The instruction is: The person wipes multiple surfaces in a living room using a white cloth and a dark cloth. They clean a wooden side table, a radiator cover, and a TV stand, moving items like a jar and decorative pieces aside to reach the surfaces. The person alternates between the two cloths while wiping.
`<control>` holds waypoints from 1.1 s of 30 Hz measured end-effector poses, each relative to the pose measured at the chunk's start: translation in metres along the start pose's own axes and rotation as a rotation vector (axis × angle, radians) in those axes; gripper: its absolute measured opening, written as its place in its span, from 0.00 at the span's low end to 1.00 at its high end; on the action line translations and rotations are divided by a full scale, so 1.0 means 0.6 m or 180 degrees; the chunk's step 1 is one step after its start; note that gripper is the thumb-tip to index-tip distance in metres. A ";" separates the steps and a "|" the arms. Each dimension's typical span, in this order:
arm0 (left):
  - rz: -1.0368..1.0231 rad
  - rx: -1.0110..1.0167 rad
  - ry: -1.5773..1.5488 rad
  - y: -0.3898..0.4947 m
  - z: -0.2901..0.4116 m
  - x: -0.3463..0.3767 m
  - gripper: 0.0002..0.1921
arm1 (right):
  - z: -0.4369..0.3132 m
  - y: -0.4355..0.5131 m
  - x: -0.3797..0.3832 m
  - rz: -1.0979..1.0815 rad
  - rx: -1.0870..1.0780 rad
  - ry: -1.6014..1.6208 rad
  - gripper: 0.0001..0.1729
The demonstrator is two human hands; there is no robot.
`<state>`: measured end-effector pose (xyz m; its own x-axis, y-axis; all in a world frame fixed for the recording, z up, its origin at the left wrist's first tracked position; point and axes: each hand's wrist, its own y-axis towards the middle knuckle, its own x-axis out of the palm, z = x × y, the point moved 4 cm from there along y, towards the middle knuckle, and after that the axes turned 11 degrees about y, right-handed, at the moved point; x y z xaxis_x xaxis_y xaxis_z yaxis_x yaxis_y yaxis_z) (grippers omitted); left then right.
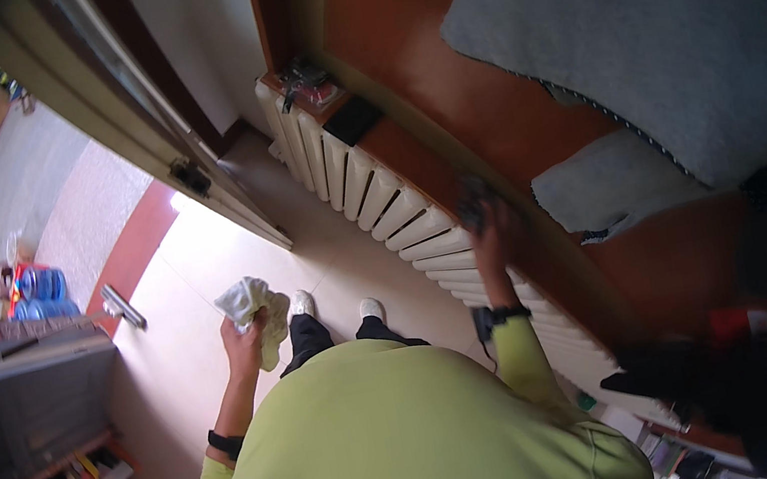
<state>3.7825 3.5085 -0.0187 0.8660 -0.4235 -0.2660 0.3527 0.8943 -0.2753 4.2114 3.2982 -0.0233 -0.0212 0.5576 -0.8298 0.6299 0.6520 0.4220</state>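
My left hand (247, 332) grips a crumpled whitish cloth (244, 301), held up above the tiled floor. Its lower part hangs past my fingers and looks yellowish. Over the wooden ledge (408, 159) on top of a cast-iron radiator (377, 199), my right hand (493, 236) is closed around a small dark object (474, 198). Blur hides what that object is. Farther along the same ledge lies a flat black piece (353, 120). Beyond it sit small items in clear plastic wrapping (312, 88).
Grey fabric (623, 32) with a dotted edge covers part of a reddish-brown surface (408, 22) beyond the ledge. An open door (190, 176) stands ahead left. A squeegee-like mop head (123, 307) and blue water jugs (42, 293) are by the doorway. Shelves (100, 477) hold books lower left.
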 end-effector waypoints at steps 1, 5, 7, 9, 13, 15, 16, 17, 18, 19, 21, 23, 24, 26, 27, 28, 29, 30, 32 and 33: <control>-0.0184 0.0132 -0.0090 0.025 0.008 0.002 0.15 | 0.034 -0.050 -0.043 0.0176 0.0256 -0.0240 0.27; -0.0822 0.0242 0.0530 0.093 0.031 -0.007 0.19 | 0.121 -0.197 -0.149 0.0810 0.2502 -0.1708 0.29; -0.0997 0.0951 0.1108 0.126 0.053 -0.006 0.21 | 0.110 -0.192 -0.133 0.0935 0.2610 -0.1828 0.29; -0.1141 0.1577 0.1582 0.163 0.073 0.010 0.22 | 0.067 -0.137 -0.088 0.0933 0.1971 -0.2080 0.29; -0.2290 0.0532 0.0244 0.272 0.083 0.122 0.27 | -0.055 -0.003 0.037 0.0606 0.0694 -0.0900 0.24; -0.2888 0.0433 -0.0429 0.323 0.102 0.196 0.31 | -0.089 0.039 0.070 0.0338 0.0538 -0.0517 0.27; -0.2932 0.0335 -0.0714 0.344 0.109 0.224 0.23 | -0.090 0.045 0.069 0.0147 0.0753 -0.0438 0.28; -0.3055 -0.0288 -0.1017 0.366 0.108 0.259 0.20 | -0.096 0.046 0.064 0.0152 0.0605 -0.0337 0.30; -0.3159 -0.0867 -0.1360 0.384 0.110 0.294 0.17 | -0.090 0.039 0.054 0.0028 0.0736 -0.0352 0.31; -0.3121 -0.1589 -0.1572 0.396 0.108 0.320 0.14 | -0.084 0.027 0.036 0.0007 0.0675 -0.0349 0.32; -0.3204 -0.1560 -0.1877 0.423 0.131 0.360 0.14 | -0.062 -0.006 0.005 -0.0035 0.0998 -0.0394 0.34; -0.2958 -0.1552 -0.1637 0.438 0.137 0.378 0.14 | -0.042 -0.030 -0.018 0.0114 0.1411 -0.0781 0.33; -0.2736 -0.1499 -0.1306 0.447 0.137 0.380 0.14 | -0.042 -0.033 -0.019 0.0244 0.1280 -0.0817 0.32; -0.2431 -0.1311 -0.0888 0.458 0.135 0.375 0.12 | -0.041 -0.030 -0.008 0.0256 0.1513 -0.0955 0.32; -0.2346 -0.1183 -0.0801 0.458 0.131 0.367 0.11 | -0.050 -0.021 0.002 0.0323 0.1384 -0.0926 0.31; -0.2329 -0.0980 -0.0791 0.456 0.128 0.358 0.11 | -0.060 -0.007 0.013 0.0320 0.1213 -0.0863 0.31; -0.2378 -0.1016 -0.0766 0.448 0.119 0.345 0.10 | -0.072 0.011 0.024 0.0352 0.1022 -0.0791 0.30; -0.2495 -0.0979 -0.0814 0.436 0.108 0.326 0.10 | -0.086 0.028 0.037 0.0323 0.0844 -0.0572 0.31; -0.2759 -0.0966 -0.1190 0.396 0.082 0.279 0.11 | -0.119 0.063 0.069 -0.0083 0.0669 -0.0494 0.33; -0.2892 -0.1022 -0.1471 0.362 0.067 0.247 0.12 | -0.139 0.085 0.086 -0.0224 0.0516 -0.0433 0.34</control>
<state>4.0017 3.6459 -0.0810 0.3996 -0.7559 0.5186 0.8819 0.1627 -0.4425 4.1775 3.4033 -0.0142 0.0284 0.4320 -0.9014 0.7475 0.5895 0.3061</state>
